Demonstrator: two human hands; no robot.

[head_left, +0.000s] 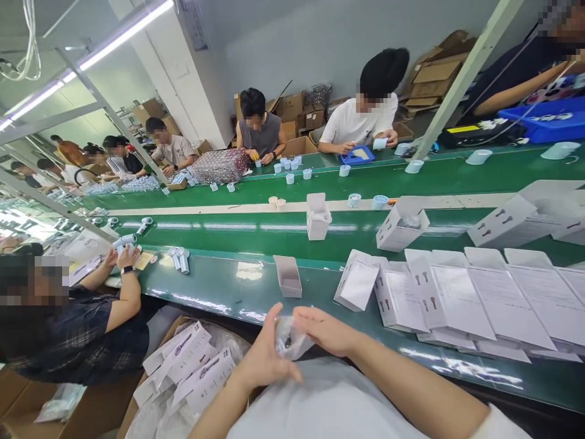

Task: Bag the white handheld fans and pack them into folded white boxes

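My left hand [265,353] and my right hand [326,329] meet close to my body, below the near edge of the green table [237,292]. Both are closed on a small clear plastic bag [287,340] with a dark part inside. Just beyond my hands an open white box tray [287,277] lies on the table. A row of flat white cartons and printed leaflets [457,299] spreads along the table to my right.
A cardboard box of white packaged items [192,372] stands at my lower left. A person in a dark shirt [68,323] works on my left. Upright white boxes [319,216] ride the green conveyor [256,231]. Several people sit along the far side.
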